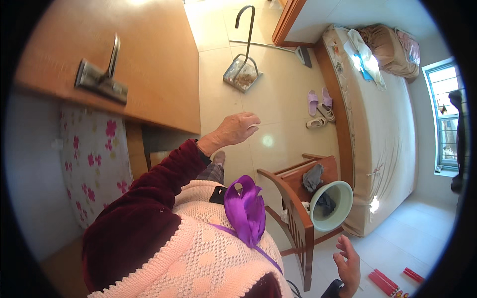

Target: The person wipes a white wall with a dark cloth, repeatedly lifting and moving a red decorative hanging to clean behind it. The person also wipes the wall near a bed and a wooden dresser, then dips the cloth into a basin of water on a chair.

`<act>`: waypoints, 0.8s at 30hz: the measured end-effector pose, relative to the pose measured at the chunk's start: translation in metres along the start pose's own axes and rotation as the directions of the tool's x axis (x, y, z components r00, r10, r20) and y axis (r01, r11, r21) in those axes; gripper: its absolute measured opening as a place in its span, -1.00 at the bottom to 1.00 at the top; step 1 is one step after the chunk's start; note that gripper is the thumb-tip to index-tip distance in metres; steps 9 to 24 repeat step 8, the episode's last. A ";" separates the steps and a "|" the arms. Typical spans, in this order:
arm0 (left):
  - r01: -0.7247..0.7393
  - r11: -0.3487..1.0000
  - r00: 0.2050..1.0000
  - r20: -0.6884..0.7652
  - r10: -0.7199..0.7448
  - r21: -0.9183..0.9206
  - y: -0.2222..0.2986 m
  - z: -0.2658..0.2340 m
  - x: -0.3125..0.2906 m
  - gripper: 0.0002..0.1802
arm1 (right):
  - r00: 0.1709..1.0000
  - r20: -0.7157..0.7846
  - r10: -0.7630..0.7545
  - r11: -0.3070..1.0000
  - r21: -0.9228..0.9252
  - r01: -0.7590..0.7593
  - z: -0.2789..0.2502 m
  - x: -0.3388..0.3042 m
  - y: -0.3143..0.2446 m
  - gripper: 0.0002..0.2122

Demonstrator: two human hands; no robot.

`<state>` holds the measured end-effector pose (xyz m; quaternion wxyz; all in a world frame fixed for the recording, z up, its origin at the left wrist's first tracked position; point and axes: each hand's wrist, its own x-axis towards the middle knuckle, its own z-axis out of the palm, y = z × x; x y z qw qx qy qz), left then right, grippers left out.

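My left hand (232,130) is out in front of me above the tiled floor, fingers loosely bent and thumb apart, with nothing visible in it. Beyond it stands a long-handled metal dustpan (233,74) with brownish debris inside. At the lower right, my right hand (349,265) hangs half-curled, the thumb away from the fingers, and holds nothing that I can see. Nearest to that hand are a wooden chair (298,213) and a pale green basin (345,196) with dark cloth in it. Another grey cloth (313,178) lies on the chair seat.
A wooden door (159,64) with a metal handle (107,82) fills the upper left. A broom (302,57) lies across the floor near the doorway. Slippers (312,102) and shoes (316,122) sit beside the bed (382,149). Red-wrapped sticks (382,282) lie at the lower right.
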<state>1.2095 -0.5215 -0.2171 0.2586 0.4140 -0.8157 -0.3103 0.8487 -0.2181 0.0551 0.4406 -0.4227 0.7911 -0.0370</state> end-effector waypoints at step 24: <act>-0.036 0.998 0.983 -0.177 0.045 0.055 -0.058 -0.075 0.128 -0.74 | 0.973 0.123 -0.196 0.980 -0.010 0.199 -0.015 0.104 -0.109 -0.40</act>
